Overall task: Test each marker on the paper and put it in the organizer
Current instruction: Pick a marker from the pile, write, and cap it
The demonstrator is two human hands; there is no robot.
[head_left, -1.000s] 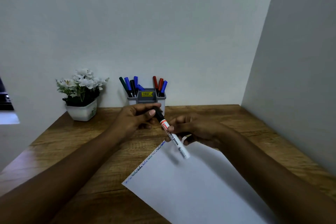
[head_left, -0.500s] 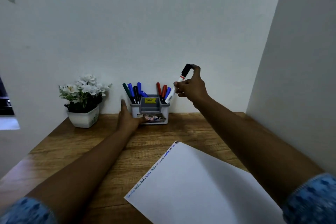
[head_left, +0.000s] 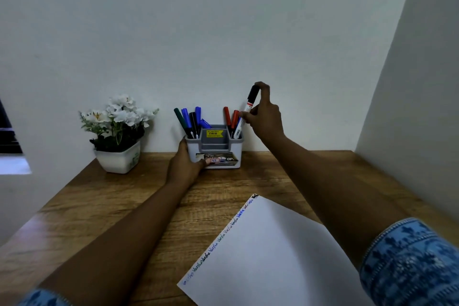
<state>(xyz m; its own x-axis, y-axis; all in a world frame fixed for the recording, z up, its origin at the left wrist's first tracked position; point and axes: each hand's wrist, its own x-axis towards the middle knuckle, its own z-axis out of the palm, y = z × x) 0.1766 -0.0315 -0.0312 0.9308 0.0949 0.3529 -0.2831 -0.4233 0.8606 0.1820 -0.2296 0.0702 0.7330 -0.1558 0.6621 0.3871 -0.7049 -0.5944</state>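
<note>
A grey organizer [head_left: 215, 148] stands against the back wall with several markers in its left and right compartments. My right hand [head_left: 264, 117] grips a white marker with a black cap [head_left: 248, 107], tilted, its lower end inside the right compartment beside two red markers [head_left: 231, 119]. My left hand [head_left: 185, 166] holds the organizer's left side and front, thumb on its label. A white paper [head_left: 268, 256] lies on the table nearer to me, with a row of coloured scribbles along its left edge.
A white pot of white flowers [head_left: 118, 131] stands left of the organizer. The wooden table [head_left: 99, 206] meets white walls behind and on the right. A dark object [head_left: 7, 136] shows at the left edge.
My right hand carried the capped marker from above the paper to the organizer and lowered it into the right compartment. My left hand left the marker's cap and took hold of the organizer.
</note>
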